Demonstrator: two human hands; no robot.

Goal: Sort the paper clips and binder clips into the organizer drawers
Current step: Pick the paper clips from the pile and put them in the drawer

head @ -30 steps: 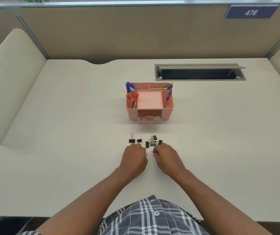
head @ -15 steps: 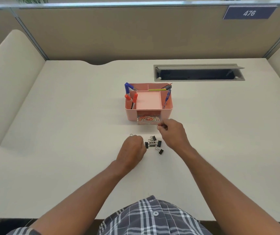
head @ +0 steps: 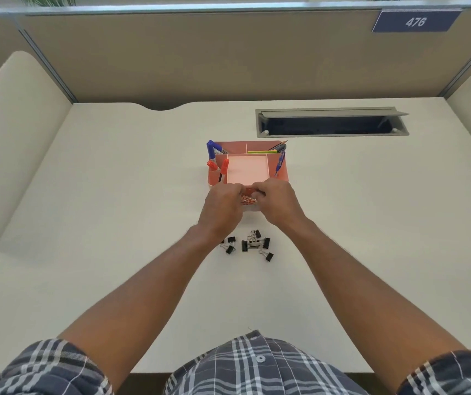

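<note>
- both hands meet at the open drawer (head: pixel 249 206) at the front of the pink organizer (head: pixel 282 172).
- left hand (head: pixel 220 212) and right hand (head: pixel 278 205) have curled fingers over the orange paper clips (head: pixel 248 199); whether either holds any, i cannot tell.
- black binder clips (head: pixel 253 244) lie on the desk (head: pixel 114 223) between my wrists.

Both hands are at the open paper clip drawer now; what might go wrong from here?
1. The left hand and right hand crowd the small pull-out drawer of coloured paper clips; clips may spill onto the white desk.
2. The forearms hover above the loose black binder clips; withdrawing could scatter them.
</note>
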